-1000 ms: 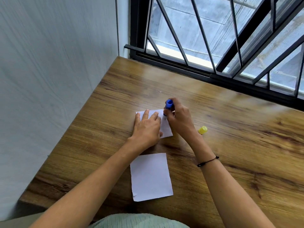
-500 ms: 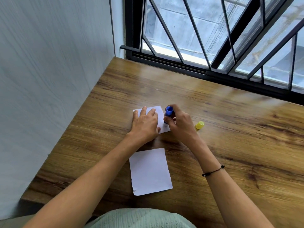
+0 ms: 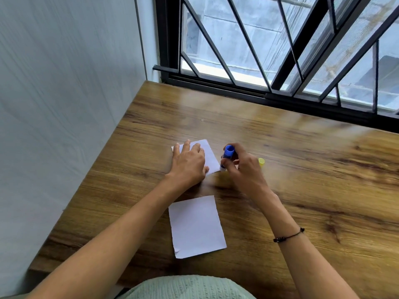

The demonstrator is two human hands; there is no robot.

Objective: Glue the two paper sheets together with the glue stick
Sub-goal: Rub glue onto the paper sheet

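Our left hand (image 3: 190, 164) lies flat, fingers spread, pinning the far sheet (image 3: 208, 155). Our right hand (image 3: 244, 167) is closed round the glue stick (image 3: 226, 157) — upright, tip down at that sheet's right edge. The second sheet (image 3: 195, 226) lies nearer us on the tabletop (image 3: 302, 190) — long axis pointing away, closer to our left arm.

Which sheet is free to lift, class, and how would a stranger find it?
Start at the wooden table under the window. The nearer sheet lies between the person's forearms. Unlike the far sheet, pinned by the left hand, nothing touches it.
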